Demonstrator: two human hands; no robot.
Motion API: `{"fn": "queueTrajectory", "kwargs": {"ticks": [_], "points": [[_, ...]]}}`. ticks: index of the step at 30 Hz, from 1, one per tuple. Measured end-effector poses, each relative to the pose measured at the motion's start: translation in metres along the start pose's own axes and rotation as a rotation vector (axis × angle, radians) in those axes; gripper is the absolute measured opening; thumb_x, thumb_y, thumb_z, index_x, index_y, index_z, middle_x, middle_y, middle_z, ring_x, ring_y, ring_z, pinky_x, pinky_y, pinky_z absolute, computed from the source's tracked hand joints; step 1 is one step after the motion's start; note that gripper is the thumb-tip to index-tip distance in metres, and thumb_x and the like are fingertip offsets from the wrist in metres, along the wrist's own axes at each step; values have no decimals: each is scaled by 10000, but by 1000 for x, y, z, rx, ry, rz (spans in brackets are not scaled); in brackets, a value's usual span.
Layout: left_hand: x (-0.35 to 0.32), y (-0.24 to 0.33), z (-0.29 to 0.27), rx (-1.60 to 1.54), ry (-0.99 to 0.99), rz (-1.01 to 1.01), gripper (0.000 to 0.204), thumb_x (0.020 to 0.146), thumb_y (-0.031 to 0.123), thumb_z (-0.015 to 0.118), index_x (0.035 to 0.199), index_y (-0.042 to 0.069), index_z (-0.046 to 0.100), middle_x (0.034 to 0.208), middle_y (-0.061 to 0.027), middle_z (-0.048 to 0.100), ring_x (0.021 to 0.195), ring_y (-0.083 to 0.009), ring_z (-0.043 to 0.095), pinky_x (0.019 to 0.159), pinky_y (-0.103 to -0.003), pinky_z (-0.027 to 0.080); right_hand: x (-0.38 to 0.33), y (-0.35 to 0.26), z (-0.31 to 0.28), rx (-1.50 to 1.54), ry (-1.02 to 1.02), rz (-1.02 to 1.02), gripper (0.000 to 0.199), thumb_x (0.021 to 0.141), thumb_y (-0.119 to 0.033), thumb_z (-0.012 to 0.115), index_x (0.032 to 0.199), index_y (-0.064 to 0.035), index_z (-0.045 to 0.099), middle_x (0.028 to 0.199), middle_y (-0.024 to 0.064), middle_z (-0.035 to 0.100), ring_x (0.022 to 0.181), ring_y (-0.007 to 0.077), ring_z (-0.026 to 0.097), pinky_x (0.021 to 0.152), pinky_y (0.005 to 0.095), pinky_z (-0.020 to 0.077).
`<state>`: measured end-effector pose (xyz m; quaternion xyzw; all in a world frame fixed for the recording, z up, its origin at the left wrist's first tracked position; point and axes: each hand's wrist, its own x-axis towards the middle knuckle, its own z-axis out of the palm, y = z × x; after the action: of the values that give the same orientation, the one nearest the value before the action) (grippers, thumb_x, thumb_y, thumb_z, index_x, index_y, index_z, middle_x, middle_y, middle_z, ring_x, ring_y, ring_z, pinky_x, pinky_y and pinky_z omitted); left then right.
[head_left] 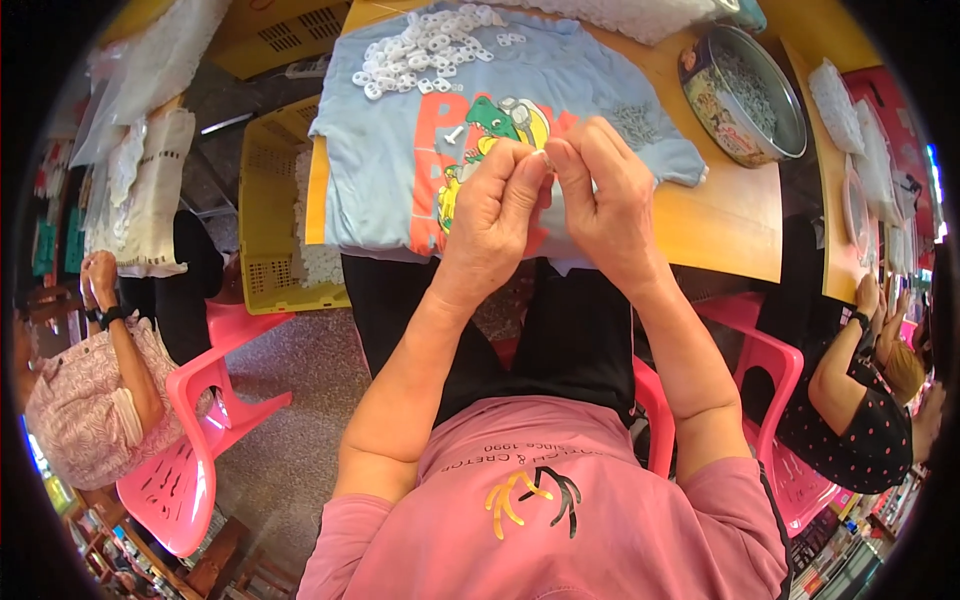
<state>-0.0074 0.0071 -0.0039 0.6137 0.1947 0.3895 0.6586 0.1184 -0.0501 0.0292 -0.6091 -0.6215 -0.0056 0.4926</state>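
My left hand [492, 215] and my right hand [608, 205] meet above the near part of a light blue printed T-shirt [375, 190] that covers the table. Both are closed in a pinch, thumbs against fingertips. A small white piece [543, 156] shows between the fingertips; most of it is hidden, so its kind cannot be made out. Just beyond my left hand, a small white plastic part with a stem [453, 134] lies on the print. Farther off is a heap of white plastic parts with holes [425, 50]. Small grey pieces [634, 126] lie scattered beyond my right hand.
A round tin [705, 110] of small grey pieces stands at the right of the wooden table [735, 215]. Left of the table is a yellow crate [270, 200] with white things inside. Co-workers sit on pink chairs [190, 430] on both sides.
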Motion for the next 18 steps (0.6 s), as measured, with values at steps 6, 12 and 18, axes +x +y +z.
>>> {"fn": "queueTrajectory", "kwargs": {"ticks": [6,12,18], "points": [[0,2,-2,-22,-24,-25,183,1035,161,508,922,22,544,740,10,520,642,-61,448,569,-228,390,-2,10,5,-9,14,-134,132,927,-50,626,832,17,566,718,112,512,635,264,513,554,335,417],[2,2,-2,-52,-13,-59,196,1040,181,500,920,33,547,746,21,520,656,-54,447,576,-221,394,4,12,-6,46,-98,-25,209,988,-153,573,861,12,561,761,107,546,629,241,521,582,329,435],[2,1,-3,-251,-7,-172,223,1039,233,502,911,58,552,760,37,531,661,-40,459,578,-206,403,13,26,-27,35,-231,24,330,1038,-280,482,885,1,563,784,85,563,647,202,533,589,313,436]]}}
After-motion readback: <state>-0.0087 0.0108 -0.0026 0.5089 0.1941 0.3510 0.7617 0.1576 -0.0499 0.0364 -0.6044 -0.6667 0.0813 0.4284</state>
